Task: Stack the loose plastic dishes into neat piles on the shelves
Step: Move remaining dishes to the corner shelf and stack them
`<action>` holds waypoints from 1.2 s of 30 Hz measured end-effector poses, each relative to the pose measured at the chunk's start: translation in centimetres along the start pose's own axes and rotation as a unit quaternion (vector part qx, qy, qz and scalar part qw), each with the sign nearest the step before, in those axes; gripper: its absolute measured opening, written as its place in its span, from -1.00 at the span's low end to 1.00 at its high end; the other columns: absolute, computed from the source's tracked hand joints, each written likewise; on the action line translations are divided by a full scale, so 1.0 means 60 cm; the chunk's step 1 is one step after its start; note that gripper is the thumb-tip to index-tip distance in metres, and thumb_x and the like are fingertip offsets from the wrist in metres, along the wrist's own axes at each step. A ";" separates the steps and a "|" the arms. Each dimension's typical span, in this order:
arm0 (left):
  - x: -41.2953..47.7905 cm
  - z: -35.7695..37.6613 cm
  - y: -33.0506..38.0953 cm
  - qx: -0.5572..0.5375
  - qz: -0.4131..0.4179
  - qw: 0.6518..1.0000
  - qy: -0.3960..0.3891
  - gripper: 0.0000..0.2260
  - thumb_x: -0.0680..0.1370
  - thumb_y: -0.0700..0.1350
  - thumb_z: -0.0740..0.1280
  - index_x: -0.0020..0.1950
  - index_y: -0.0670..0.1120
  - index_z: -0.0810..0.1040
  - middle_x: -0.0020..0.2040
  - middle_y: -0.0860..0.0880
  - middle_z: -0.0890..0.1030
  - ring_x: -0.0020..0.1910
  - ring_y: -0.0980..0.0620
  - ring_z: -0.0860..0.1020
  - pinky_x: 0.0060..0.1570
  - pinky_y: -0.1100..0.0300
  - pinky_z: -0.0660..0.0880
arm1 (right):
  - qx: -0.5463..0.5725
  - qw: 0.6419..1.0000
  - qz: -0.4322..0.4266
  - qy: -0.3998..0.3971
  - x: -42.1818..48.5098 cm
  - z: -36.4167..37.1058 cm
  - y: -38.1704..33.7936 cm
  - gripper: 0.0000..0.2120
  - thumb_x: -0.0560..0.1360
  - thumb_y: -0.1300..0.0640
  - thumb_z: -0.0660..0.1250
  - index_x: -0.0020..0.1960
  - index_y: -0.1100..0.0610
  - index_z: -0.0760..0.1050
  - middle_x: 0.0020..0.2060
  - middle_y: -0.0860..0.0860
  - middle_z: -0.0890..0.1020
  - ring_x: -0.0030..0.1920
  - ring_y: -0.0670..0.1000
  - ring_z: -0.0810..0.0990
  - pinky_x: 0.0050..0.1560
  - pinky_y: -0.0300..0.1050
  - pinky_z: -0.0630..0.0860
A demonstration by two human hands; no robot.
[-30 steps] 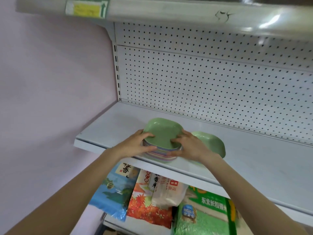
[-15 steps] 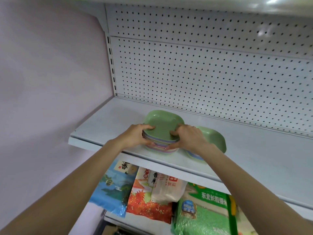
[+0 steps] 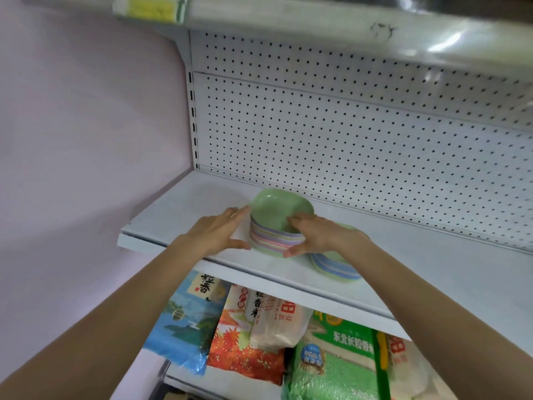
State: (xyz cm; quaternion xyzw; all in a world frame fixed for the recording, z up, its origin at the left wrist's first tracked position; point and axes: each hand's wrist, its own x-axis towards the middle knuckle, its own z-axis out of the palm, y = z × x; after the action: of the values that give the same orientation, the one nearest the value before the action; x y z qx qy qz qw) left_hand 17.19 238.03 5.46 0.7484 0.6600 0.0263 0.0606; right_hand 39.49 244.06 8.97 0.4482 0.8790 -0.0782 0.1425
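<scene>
Head view: your left hand (image 3: 215, 232) is off the pile now. Half a second ago its fingers were wrapped round the left side; now they're straight and spread, palm facing the dishes from 9 o'clock with shelf showing between palm and pile. The fingertips (image 3: 240, 210) sit right at the top rim; I can't tell whether they touch. It holds nothing.

Your right hand (image 3: 323, 236) hasn't let go. At 3 o'clock of the pile, its fingers hook over the near rim of the top green dish (image 3: 277, 207) and its thumb presses low on the side, so it's gripping the stack of dishes (image 3: 274, 241).

With the left hand clear, the stack's striped edge (pink, blue, purple, green layers) is exposed top to bottom, where before it was mostly covered. The stack stands on the white shelf (image 3: 178, 215) close to the front lip, roughly frame centre, same spot as before.

The second pile (image 3: 334, 267) is at 4 o'clock of the stack, just beside it. Your right wrist covers more of it than earlier, and only its blue and green lower edge shows.

Further out:
- Pegboard (image 3: 346, 140) at 12 o'clock.
- Rice bags (image 3: 245, 342) on the lower shelf at 6 o'clock.
- Pink wall (image 3: 86, 111) at 9 o'clock.
</scene>
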 end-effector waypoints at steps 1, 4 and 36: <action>-0.018 -0.014 -0.007 0.010 -0.003 1.000 -0.007 -0.21 0.48 0.29 0.23 0.54 0.06 -0.10 0.53 -0.03 0.11 0.31 -0.10 0.42 0.14 0.00 0.47 | 0.003 1.000 -0.008 -0.011 -0.009 -0.011 -0.018 -0.11 0.39 -0.28 0.34 0.52 0.14 0.06 0.50 0.08 0.15 0.48 0.12 0.16 0.43 -0.01 0.20; -0.096 -0.061 -0.028 0.042 -0.017 0.999 -0.022 -0.26 0.51 0.26 0.20 0.54 0.02 -0.08 0.54 -0.01 0.10 0.41 -0.04 0.29 0.25 0.03 0.37 | -0.016 0.998 -0.056 -0.010 -0.033 -0.051 -0.096 -0.06 0.40 -0.26 0.34 0.54 0.12 -0.07 0.54 0.05 0.03 0.52 0.08 0.06 0.49 -0.02 0.07; -2.022 -0.022 0.125 0.131 -0.691 0.704 -0.097 -0.32 0.49 0.27 0.20 0.51 -0.02 0.12 0.40 -0.06 0.37 0.33 -0.10 0.40 0.27 -0.01 0.38 | -0.275 0.523 -0.806 0.037 -1.006 0.309 -1.580 -0.04 0.45 -0.23 0.30 0.53 0.08 -0.26 0.54 0.04 0.01 0.50 0.07 0.13 0.42 -0.01 0.19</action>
State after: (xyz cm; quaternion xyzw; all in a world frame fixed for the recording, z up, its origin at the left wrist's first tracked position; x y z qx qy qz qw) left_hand 8.97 116.95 12.63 0.0813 0.9796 -0.1820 0.0267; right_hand -0.32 137.34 11.72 -0.5105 0.8475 0.1027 0.1027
